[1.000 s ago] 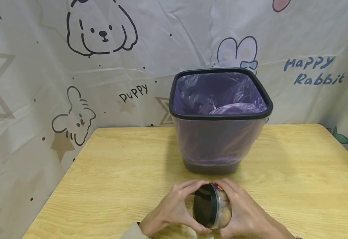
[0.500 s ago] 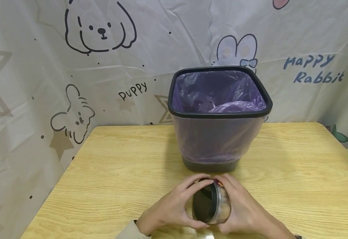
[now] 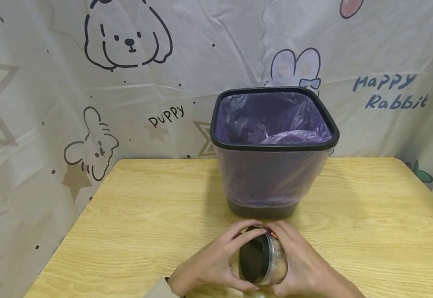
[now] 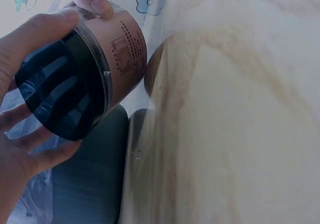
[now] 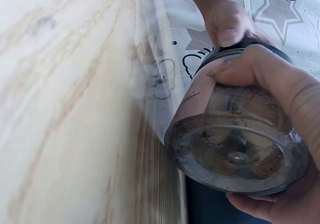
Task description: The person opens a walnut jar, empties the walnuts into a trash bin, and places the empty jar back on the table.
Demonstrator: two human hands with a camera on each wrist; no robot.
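A clear plastic jar with a black lid lies tilted on its side between the two hands, low in the head view. My left hand grips the lid, thumb and fingertips spread round its rim. The right hand holds the jar's body from the other side. A pinkish label with small dark print wraps part of the jar in the left wrist view. Brown and tan chunks show through the clear base in the right wrist view.
Behind the hands, a trash bin with a black rim and purple liner stands on the wooden table. A pale cloth printed with cartoon animals hangs along the back and sides.
Left-hand fingers have spread and shifted on the lid's rim, one now crossing its upper edge. The right hand keeps its hold, and the jar stays nearly in place.
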